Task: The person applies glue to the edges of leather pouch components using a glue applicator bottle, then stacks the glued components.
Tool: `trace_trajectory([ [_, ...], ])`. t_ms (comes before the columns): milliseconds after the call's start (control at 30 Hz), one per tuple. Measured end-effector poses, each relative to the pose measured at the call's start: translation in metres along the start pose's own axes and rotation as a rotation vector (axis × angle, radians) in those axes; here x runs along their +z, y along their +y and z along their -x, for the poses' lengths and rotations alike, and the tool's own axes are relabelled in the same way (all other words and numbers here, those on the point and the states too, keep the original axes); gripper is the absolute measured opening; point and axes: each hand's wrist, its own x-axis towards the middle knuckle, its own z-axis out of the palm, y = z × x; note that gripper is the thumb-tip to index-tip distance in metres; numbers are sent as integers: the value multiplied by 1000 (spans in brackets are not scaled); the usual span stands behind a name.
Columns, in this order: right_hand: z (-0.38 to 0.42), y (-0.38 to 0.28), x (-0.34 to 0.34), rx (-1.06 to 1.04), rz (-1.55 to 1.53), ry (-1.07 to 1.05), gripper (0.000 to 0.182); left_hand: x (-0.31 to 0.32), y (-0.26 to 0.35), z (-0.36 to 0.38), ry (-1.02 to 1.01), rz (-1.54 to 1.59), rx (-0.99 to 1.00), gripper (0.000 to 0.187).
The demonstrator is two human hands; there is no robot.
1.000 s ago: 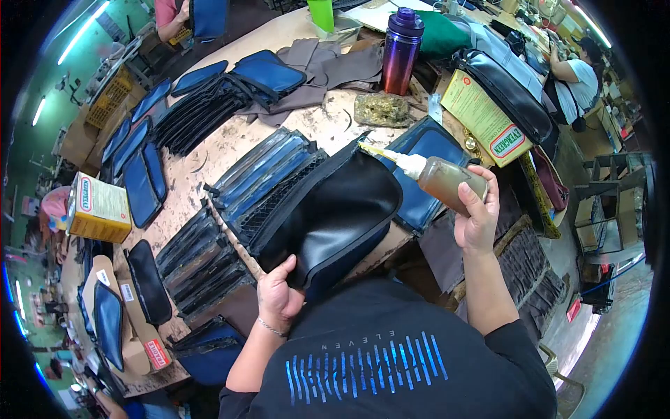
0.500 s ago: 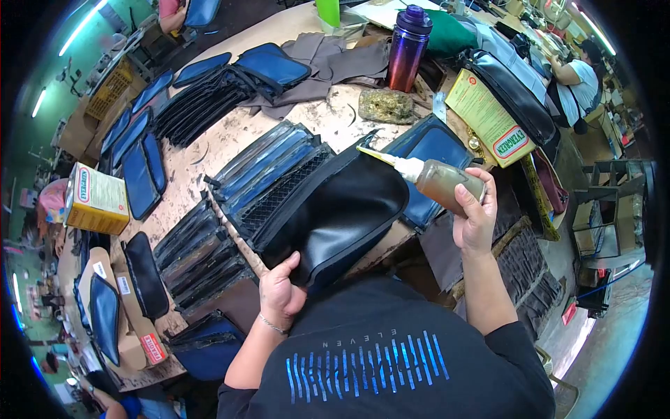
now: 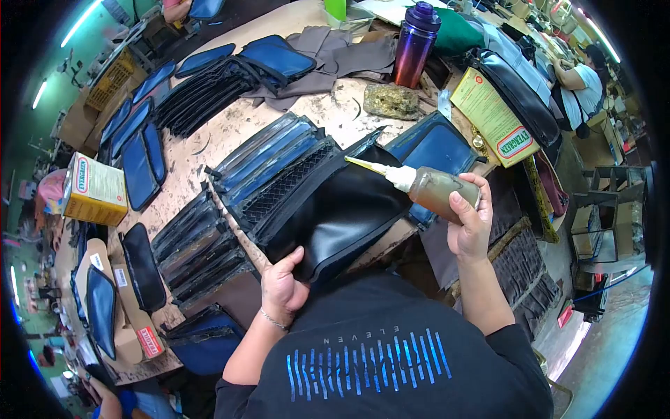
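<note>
My left hand (image 3: 284,283) grips the near lower edge of a shiny black panel (image 3: 342,216), thumb on top and fingers hidden beneath. The panel has a dark fabric border and lies tilted over the table edge. In my right hand (image 3: 470,220) is a squeeze bottle (image 3: 441,192) of brownish liquid, held on its side with fingers wrapped round it. Its long yellowish nozzle points left, with the tip at the panel's upper border. Beside the panel lies a stack of blue and black pieces with mesh (image 3: 293,178). A blue panel (image 3: 436,150) lies behind the bottle.
A purple-red flask (image 3: 417,45) and a stained block (image 3: 391,103) stand at the back. Yellow tins stand left (image 3: 95,190) and right (image 3: 495,115). More black strips (image 3: 202,244) and blue panels (image 3: 143,167) cover the left side. Another person (image 3: 583,87) sits at far right.
The nozzle tip has moved slightly left and down along the panel's border as my right hand shifted left. My left hand keeps its grip on the panel. The view has shifted a little.
</note>
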Motion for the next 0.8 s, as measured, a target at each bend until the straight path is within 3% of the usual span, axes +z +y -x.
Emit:
trace_trajectory([
  [533, 10, 1, 14, 64, -17, -71, 34, 3, 1, 3, 36, 19, -6, 37],
  [600, 12, 1, 15, 72, -10, -77, 35, 2, -1, 2, 27, -11, 3, 27],
  [800, 17, 4, 18, 74, -2, -114, 35, 3, -1, 3, 16, -7, 8, 27],
])
